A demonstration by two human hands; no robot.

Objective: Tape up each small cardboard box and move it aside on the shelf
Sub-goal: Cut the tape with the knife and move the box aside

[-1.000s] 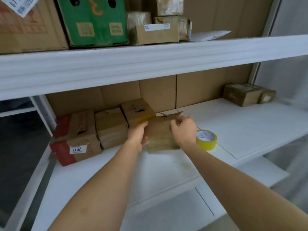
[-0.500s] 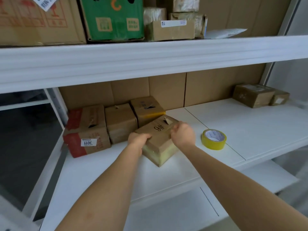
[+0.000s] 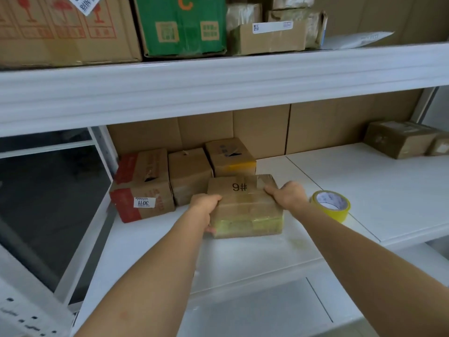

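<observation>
Small box marked 9# held flat on shelf near front edge. Left hand and right hand clamped on opposite sides (likely steadying for taping). Tape roll kept just beside, within reach; other boxes parked against back left corner.

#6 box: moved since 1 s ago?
Yes. The #6 box was tipped up on edge in both hands beside the row of boxes; now it lies flat on the shelf, top up, in front of that row, nearer the shelf's front edge.
</observation>
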